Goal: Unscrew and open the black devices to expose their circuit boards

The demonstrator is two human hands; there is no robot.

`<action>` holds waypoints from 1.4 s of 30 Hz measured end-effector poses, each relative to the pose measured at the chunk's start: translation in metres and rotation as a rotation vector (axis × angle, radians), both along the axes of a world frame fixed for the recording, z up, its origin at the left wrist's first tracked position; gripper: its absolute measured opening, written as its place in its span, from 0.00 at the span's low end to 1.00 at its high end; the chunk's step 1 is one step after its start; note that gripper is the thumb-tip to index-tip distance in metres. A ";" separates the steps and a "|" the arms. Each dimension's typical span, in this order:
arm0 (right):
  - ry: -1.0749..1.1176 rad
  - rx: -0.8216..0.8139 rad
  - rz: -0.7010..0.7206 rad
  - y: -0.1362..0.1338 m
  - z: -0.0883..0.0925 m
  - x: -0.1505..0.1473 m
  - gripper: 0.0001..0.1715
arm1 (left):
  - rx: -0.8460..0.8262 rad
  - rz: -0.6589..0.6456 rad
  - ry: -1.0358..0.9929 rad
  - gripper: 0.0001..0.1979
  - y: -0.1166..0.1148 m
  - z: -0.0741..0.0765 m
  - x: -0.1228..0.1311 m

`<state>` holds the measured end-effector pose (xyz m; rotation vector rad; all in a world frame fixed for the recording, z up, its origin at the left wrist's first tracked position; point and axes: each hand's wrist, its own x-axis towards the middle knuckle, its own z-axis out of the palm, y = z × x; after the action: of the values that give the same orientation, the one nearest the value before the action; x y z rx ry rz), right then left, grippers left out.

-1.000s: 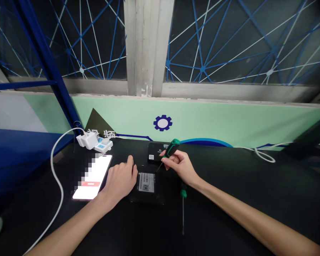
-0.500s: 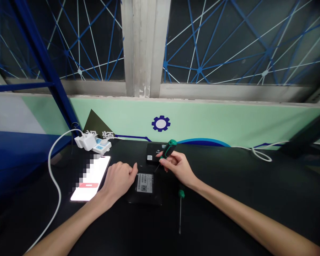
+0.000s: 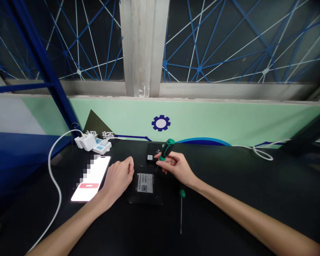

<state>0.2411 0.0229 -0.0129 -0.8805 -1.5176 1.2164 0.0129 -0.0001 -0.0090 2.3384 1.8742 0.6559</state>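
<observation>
A flat black device with a white label lies on the black table. My left hand rests at its left edge, fingers curled loosely, holding nothing I can make out. My right hand is closed on a green-handled screwdriver, its tip pointing down near the device's far right corner. A second black box lies just behind, partly hidden by the right hand.
A lit phone lies left of my left hand. A white charger and power strip with a white cable sit at the back left. Another green-tipped screwdriver lies on the table. A white cord is coiled at the back right.
My left hand slid from on top of the device's left edge to beside it, fingers curling in. The right hand with the screwdriver shifted slightly left and stands more upright.
</observation>
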 end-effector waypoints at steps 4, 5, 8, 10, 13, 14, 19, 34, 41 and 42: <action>-0.019 0.017 -0.014 0.000 0.000 0.000 0.21 | 0.012 -0.051 -0.116 0.26 0.000 -0.001 -0.002; -0.026 0.019 -0.019 0.000 0.001 0.000 0.22 | 0.013 -0.059 -0.136 0.28 0.000 -0.001 -0.001; -0.038 0.018 -0.028 -0.001 0.001 0.001 0.23 | -0.022 -0.067 -0.156 0.31 -0.003 0.002 0.002; -0.042 0.022 -0.026 -0.002 0.001 0.001 0.22 | -0.040 -0.045 -0.171 0.31 -0.005 0.003 0.003; -0.047 0.032 -0.017 -0.001 0.001 0.002 0.22 | -0.056 0.000 -0.161 0.29 -0.005 0.003 0.003; -0.043 0.031 -0.018 -0.001 0.001 0.002 0.22 | -0.069 0.005 -0.135 0.28 -0.005 0.003 0.003; -0.017 0.004 -0.032 0.001 0.000 0.002 0.24 | -0.095 0.012 0.012 0.24 -0.001 -0.002 0.000; -0.099 0.008 -0.010 0.001 -0.002 0.001 0.23 | -0.108 0.041 0.114 0.24 0.001 -0.002 0.000; -0.158 0.108 0.051 0.001 -0.001 0.002 0.20 | -0.117 0.031 0.034 0.25 0.000 0.003 0.002; -0.167 0.128 0.054 0.001 -0.001 0.002 0.21 | -0.122 0.032 0.018 0.25 -0.001 0.004 0.002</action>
<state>0.2434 0.0238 -0.0136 -0.8781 -1.7425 1.0917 0.0148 -0.0011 -0.0046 2.2516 1.9046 0.5100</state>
